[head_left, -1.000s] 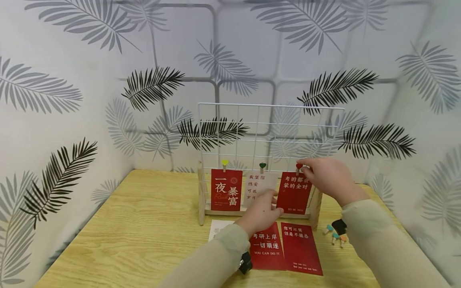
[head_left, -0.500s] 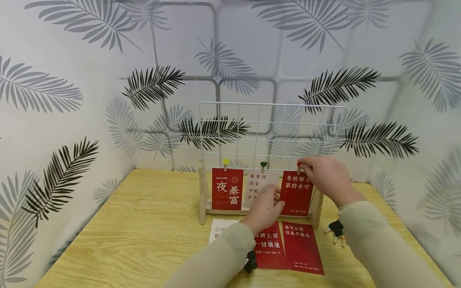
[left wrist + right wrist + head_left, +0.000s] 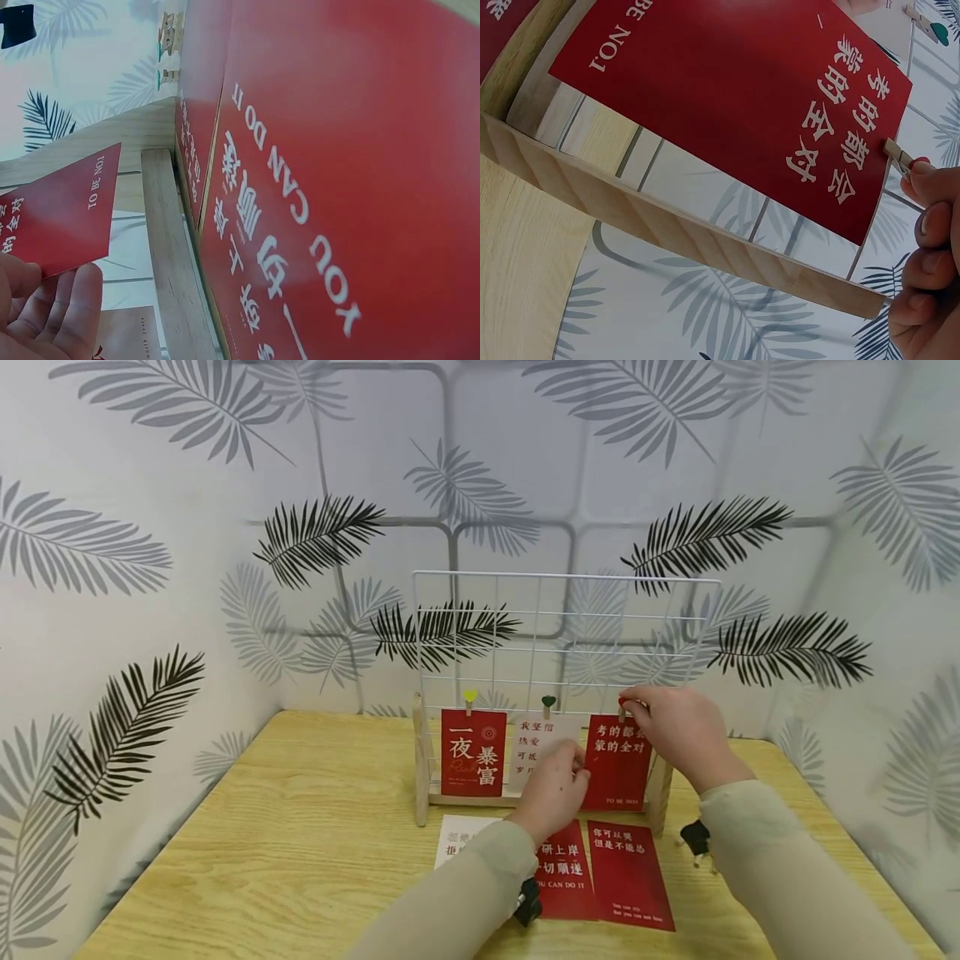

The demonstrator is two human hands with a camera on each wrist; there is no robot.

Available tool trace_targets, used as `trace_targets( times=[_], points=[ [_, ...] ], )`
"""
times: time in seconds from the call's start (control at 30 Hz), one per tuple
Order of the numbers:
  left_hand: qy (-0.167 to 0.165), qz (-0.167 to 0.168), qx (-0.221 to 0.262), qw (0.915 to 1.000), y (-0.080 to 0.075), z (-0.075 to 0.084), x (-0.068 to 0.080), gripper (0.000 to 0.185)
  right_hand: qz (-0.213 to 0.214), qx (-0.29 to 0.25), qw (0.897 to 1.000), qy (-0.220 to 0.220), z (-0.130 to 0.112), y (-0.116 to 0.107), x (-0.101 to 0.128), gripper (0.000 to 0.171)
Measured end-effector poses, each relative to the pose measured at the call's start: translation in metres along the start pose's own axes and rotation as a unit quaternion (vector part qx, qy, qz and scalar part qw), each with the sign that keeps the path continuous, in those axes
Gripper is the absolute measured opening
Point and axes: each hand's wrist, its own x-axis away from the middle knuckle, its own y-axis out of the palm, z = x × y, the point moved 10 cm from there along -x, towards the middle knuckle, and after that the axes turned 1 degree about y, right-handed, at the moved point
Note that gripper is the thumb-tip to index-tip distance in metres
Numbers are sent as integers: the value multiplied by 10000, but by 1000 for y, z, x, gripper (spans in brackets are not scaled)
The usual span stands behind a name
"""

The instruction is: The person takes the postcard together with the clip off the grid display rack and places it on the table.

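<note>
A red card with white characters (image 3: 617, 768) hangs at the right of the white wire grid (image 3: 570, 610). My right hand (image 3: 684, 731) pinches the red-topped wooden clothespin (image 3: 900, 154) at that card's upper edge. With thumb and fingers, my left hand (image 3: 52, 304) holds the same card by its left edge, seen in the left wrist view. Left of it hang a white card (image 3: 528, 747) under a green heart clothespin (image 3: 548, 703) and another red card (image 3: 472, 753) under a yellow one (image 3: 470, 697). My left hand covers part of the white card.
The grid stands in a wooden base (image 3: 422, 785) on a wood-grain table (image 3: 300, 827). Before it lie a white card (image 3: 459, 833) and two red cards, one lettered YOU CAN DO IT (image 3: 570, 893). Loose clothespins (image 3: 701, 862) lie near the right sleeve, partly hidden.
My left hand has shifted slightly right along the card's edge. The right forearm has moved a little left, covering more loose clothespins. The right hand stays at the red-topped clothespin.
</note>
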Motion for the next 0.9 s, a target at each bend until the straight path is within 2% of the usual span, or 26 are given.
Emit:
trace_targets(
  times=[0.4,0.9],
  points=[
    [-102,-112,123,9998,-2,2,1,7,-127,-220,9996,-74,-4,-1,-1,15],
    [-22,-175,-128,9998,-7,7,0,5,-159,-279,9995,-12,-3,-5,2,10]
  ],
)
